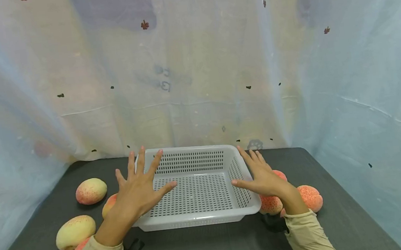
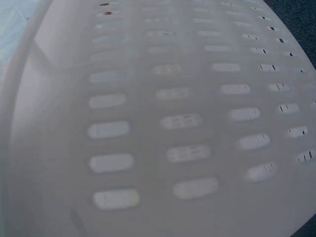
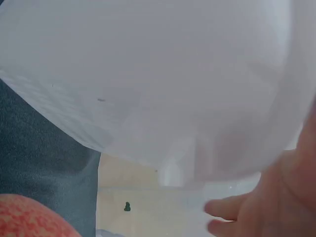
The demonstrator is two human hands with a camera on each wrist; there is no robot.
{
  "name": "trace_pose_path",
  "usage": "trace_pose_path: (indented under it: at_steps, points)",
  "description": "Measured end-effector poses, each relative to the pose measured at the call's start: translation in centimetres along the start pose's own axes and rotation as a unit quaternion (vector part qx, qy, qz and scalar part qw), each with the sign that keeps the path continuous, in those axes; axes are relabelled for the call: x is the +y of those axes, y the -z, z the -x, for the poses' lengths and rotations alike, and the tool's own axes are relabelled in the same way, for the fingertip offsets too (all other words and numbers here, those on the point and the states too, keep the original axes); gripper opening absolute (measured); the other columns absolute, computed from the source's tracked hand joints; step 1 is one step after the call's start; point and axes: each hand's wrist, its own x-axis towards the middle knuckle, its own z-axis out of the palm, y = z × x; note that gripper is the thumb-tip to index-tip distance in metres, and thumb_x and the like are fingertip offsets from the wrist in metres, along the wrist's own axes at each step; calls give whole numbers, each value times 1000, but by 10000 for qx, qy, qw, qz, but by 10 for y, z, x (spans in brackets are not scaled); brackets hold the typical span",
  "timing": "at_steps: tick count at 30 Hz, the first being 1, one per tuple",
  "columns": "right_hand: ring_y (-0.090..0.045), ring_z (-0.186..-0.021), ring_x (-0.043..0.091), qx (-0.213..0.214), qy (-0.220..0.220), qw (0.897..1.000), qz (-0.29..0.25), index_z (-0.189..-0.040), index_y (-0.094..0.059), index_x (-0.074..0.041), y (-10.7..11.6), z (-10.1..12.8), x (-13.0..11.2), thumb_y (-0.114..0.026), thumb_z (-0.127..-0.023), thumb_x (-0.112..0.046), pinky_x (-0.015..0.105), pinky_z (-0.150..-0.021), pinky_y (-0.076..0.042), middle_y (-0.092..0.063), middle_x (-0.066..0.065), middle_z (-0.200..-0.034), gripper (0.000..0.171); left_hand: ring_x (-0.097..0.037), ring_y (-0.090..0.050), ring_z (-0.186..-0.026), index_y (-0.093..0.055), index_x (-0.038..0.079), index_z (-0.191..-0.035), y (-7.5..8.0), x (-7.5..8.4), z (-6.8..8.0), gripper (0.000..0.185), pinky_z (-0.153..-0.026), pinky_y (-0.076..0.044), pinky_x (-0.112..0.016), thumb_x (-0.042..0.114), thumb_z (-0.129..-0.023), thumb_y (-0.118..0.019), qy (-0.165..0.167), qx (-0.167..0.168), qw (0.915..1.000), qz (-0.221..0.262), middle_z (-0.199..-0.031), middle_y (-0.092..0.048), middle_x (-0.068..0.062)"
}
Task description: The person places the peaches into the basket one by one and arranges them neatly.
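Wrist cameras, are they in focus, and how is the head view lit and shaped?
Left wrist: the basket fills the frame, soft and blurred. Right wrist: the basket is a white blur, the fingertips and a mango also soft. Head: sharp, evenly lit, faint shadows, wide-angle bending at the edges.

No legible text, label, brand or number appears in any view. The curtain point(image 1: 195, 80) behind the table carries faint dark marks near its centre, seen through the fabric and too blurred to read; its other markings are small leaf-shaped prints, not characters. The basket point(image 1: 200, 220) and the fruit beside it bear no visible markings.
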Motion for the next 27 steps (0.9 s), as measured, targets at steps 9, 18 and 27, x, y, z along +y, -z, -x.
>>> trace_pose_path:
  at_steps: [9, 18, 27]
  points:
    - [-42, -143, 46, -644, 132, 9955, -675, -164, -13, -13, 4, -1, 16, -71, -93, -45, 66, -110, -38, -39, 23, -158, 97, -44, 12, -156, -5, 36, -164, 2, 1, 1, 97, -109, -2, -85, 78, -89, -51, 45, -30, 10000, 55, -171, 14, -12]
    - [-55, -126, 50, -1033, 266, 9866, -1237, -160, -26, -4, 10, -3, 28, -67, -99, -29, 45, -85, -60, -49, 32, -145, 78, -48, 1, -156, -8, 34, -164, 7, 3, -1, 94, -113, -13, -80, 71, -92, -55, -142, 88, 9998, 92, -171, 2, -18]
    - [-65, -119, 43, -1318, 788, 9741, -1663, -156, -25, 9, 11, -3, 36, -61, -102, -17, 44, -90, -59, -52, 35, -143, 69, -52, -15, -152, -18, 29, -164, 10, 0, -2, 87, -110, -26, -77, 52, -95, -66, -352, 315, 9981, 404, -167, -22, -23]
